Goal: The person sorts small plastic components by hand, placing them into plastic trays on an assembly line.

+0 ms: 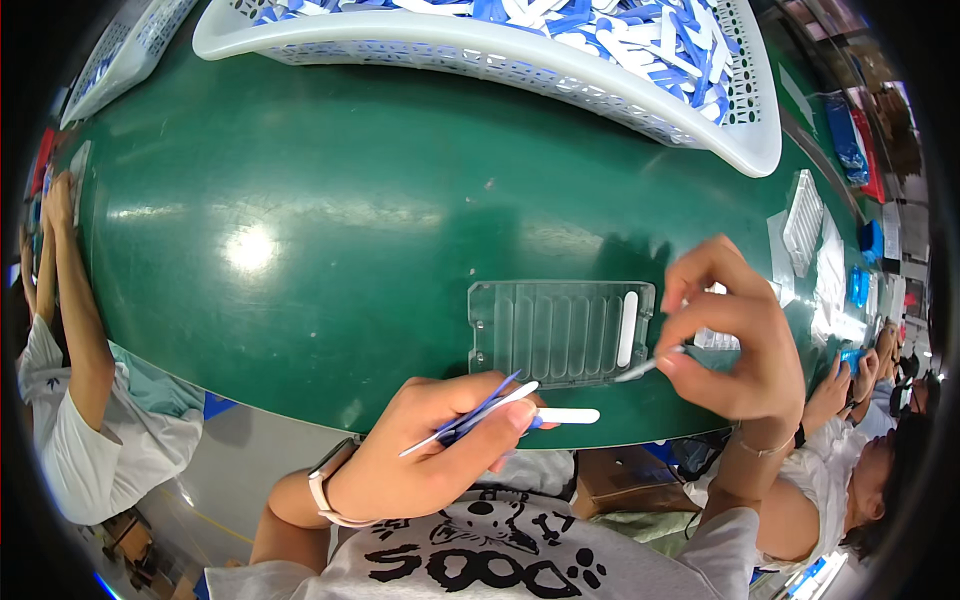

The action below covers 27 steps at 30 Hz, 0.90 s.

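On the green tabletop (330,200) in front of you, a clear grooved tray (550,325) is lying just beyond your hands, with one white stick (627,330) resting in its far-right groove. Your left hand (435,440) is gripping a loose bundle of blue and white sticks (482,415), its thumb pressing over them near the tray's lower-left edge, while one white end (570,415) is jutting out to the right. Your right hand (735,335) is pinching a slim pale stick (637,371) between thumb and finger beside the tray's lower-right corner; you cannot tell from this view whether its tip is touching the tray. A watch (335,458) is circling your left wrist. Beyond the tray, a white perforated basket (450,35) is holding a heap of blue and white pieces (640,45), and at your far left a co-worker's arm (85,300) is reaching over the table edge
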### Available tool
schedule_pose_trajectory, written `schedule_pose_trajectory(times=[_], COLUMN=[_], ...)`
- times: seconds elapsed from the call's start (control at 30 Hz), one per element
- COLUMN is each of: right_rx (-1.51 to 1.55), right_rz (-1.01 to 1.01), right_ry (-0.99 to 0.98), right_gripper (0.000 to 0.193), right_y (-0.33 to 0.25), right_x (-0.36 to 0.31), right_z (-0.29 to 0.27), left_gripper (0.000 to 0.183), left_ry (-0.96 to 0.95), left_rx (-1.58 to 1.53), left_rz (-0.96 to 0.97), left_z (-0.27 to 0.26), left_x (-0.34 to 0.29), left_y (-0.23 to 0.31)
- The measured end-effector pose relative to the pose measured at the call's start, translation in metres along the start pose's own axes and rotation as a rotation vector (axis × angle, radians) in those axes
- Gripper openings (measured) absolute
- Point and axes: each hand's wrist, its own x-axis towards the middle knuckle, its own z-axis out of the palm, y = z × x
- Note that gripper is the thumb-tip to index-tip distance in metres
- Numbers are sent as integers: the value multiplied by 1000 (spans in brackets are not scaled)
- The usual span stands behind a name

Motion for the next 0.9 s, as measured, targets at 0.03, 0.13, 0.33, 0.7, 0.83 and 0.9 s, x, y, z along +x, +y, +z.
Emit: schedule_pose_trajectory(times=[0.03, 0.13, 0.33, 0.7, 0.83, 0.9], right_rx=[-2, -272, -501, -369, -311, -318], right_rz=[2, -18, 51, 126, 123, 120], right_ry=[3, -105, -88, 18, 18, 25], right_gripper=[11, 14, 32, 38, 38, 37], right_y=[1, -2, -16, -6, -3, 1], right_x=[3, 13, 27, 15, 16, 14], right_z=[0, 4, 6, 15, 20, 21], left_gripper=[26, 27, 26, 26, 27, 27], left_ry=[-1, -5, -19, -113, -112, -113], left_rx=[17, 33, -28, -127, -133, -139], left_rz=[-7, -23, -30, -73, -90, -91], left_z=[0, -1, -2, -9, -7, -7], left_x=[0, 1, -1, 1, 2, 2], left_y=[1, 3, -1, 1, 0, 2])
